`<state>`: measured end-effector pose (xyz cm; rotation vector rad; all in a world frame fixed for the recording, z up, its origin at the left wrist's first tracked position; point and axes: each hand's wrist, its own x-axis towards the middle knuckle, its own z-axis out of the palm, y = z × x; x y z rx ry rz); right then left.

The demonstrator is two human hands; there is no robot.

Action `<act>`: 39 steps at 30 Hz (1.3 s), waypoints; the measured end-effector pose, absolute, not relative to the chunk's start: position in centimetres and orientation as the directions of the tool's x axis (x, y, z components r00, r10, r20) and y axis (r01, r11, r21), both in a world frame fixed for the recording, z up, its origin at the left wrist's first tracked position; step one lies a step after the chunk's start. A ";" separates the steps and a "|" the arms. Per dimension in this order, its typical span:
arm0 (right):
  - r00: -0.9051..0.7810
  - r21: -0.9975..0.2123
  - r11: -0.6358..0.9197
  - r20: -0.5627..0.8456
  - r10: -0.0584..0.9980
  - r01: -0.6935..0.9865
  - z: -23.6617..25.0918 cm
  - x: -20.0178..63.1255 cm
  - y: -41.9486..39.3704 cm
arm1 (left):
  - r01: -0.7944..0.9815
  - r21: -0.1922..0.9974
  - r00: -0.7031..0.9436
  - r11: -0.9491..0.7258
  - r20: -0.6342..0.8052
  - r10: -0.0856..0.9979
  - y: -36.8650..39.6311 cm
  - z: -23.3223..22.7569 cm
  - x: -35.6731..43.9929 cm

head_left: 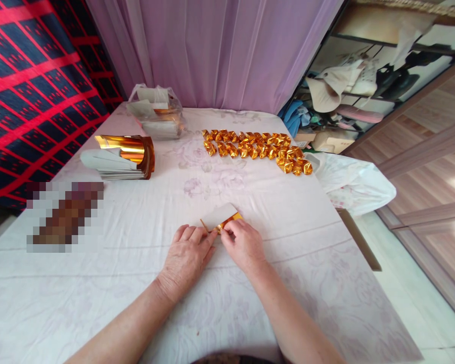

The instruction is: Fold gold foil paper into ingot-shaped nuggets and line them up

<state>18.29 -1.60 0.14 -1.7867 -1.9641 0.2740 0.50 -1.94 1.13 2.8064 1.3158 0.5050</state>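
A sheet of gold foil paper (220, 215) lies on the table in front of me, its pale back upward and a shiny gold strip folded over along the near edge. My left hand (187, 253) rests on its left side, fingers closed together and pressing the near edge. With thumb and fingertips my right hand (244, 240) pinches the folded gold edge just to the right. Both hands nearly meet at the fold, and the fingertips hide part of it.
Several folded gold paper pieces (250, 144) stand in rows at the back right. A stack of gold foil sheets (127, 156) sits at the left, before a clear plastic bag (159, 114) of more sheets. A pixelated patch covers something at far left. A white bag (356, 182) hangs beyond the right edge.
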 end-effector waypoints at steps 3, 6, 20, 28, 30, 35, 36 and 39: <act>-0.039 -0.462 0.130 0.200 0.979 0.877 0.1 18.3 -1.6 | 0.749 0.139 0.598 -0.648 0.281 0.751 -1.9 1.2 0.5; -0.034 -0.473 0.124 0.194 0.980 0.872 0.1 18.3 -1.6 | 0.748 0.140 0.599 -0.649 0.280 0.751 -1.8 1.3 0.5; -0.025 -0.491 0.122 0.200 0.980 0.862 -0.1 18.4 -1.5 | 0.770 0.134 0.583 -0.624 0.250 0.773 -1.9 1.1 0.5; -0.028 -0.492 0.131 0.210 0.977 0.861 -0.2 18.4 -1.5 | 0.779 0.142 0.570 -0.610 0.243 0.785 -1.9 1.1 0.6; -0.030 -0.492 0.135 0.214 0.976 0.860 -0.2 18.4 -1.5 | 0.780 0.144 0.570 -0.609 0.240 0.786 -1.9 1.1 0.6; -0.027 -0.480 0.128 0.212 0.977 0.868 -0.2 18.4 -1.5 | 0.781 0.143 0.572 -0.608 0.225 0.788 -1.9 1.1 0.7; -0.026 -0.480 0.127 0.211 0.977 0.868 -0.2 18.4 -1.5 | 0.782 0.144 0.572 -0.607 0.221 0.790 -1.9 1.1 0.7; -0.028 -0.478 0.127 0.208 0.978 0.869 -0.1 18.3 -1.5 | 0.783 0.143 0.571 -0.605 0.220 0.791 -1.9 1.1 0.7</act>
